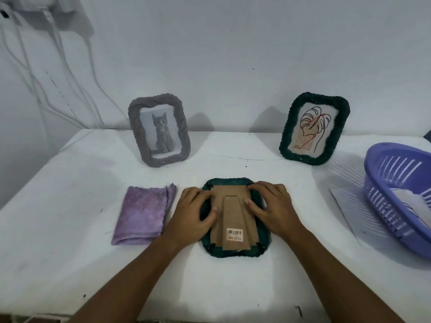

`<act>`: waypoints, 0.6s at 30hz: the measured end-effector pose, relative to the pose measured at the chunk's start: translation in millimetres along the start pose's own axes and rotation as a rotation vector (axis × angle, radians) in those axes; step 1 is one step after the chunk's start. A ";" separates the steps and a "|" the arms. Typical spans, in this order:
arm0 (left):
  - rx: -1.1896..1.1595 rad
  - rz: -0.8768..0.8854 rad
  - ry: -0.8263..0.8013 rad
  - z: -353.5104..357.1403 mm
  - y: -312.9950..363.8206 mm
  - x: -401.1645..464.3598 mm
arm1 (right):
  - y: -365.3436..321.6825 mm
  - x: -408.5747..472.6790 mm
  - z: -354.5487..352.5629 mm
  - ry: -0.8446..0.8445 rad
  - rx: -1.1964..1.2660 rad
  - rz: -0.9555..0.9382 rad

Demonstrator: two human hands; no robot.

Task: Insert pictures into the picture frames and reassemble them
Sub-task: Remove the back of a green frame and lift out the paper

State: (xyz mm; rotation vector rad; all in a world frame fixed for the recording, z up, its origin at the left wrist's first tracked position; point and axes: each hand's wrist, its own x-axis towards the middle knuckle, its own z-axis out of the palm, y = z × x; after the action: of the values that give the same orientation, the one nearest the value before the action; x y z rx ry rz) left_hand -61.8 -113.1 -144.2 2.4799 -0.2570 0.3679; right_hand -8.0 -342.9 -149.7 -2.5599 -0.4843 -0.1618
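A dark green woven picture frame (227, 254) lies face down at the middle of the table. Its brown cardboard backing (233, 214) with a folded stand and a barcode sticker faces up. My left hand (194, 210) rests on the frame's left edge, thumb pressing on the backing. My right hand (271, 206) lies over the right edge, its thumb on the backing and its fingers at the top right corner. A grey woven frame (159, 130) with a cat picture stands upright at the back left. A second dark green frame (313, 128) with a leaf drawing stands at the back right.
A folded purple cloth (143, 214) lies left of the flat frame. A purple plastic basket (401, 194) holding white papers stands at the right edge, with a white sheet (349, 215) beside it. White cables (58, 94) hang on the wall at left.
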 end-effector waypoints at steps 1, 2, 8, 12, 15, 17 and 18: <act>0.009 -0.007 -0.009 0.4 0.0 0.3 | 0.5 0.3 0.6 -0.002 -0.011 0.005; 0.017 -0.018 -0.025 0.4 0.1 0.4 | 0.4 0.3 1.2 -0.006 -0.020 0.009; 0.039 -0.098 -0.117 -1.7 0.1 9.5 | -0.8 -0.1 0.5 -0.013 -0.034 0.009; 0.081 -0.111 -0.114 -3.3 1.6 14.3 | -1.5 0.9 -0.9 -0.048 -0.061 0.012; 0.102 -0.100 -0.107 -3.4 3.1 14.4 | -3.4 2.7 -2.0 -0.101 -0.100 0.009; 0.137 -0.095 -0.100 -3.6 3.9 14.2 | -4.1 3.5 -2.4 -0.118 -0.129 0.003; 0.151 -0.093 -0.096 -3.5 4.0 14.4 | -4.0 3.9 -2.5 -0.124 -0.134 0.006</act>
State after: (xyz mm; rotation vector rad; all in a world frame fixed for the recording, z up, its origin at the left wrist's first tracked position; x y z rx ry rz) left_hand -50.0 -115.5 -134.7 2.6514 -0.1576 0.2378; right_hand -5.9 -339.8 -144.9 -2.7138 -0.5285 -0.0347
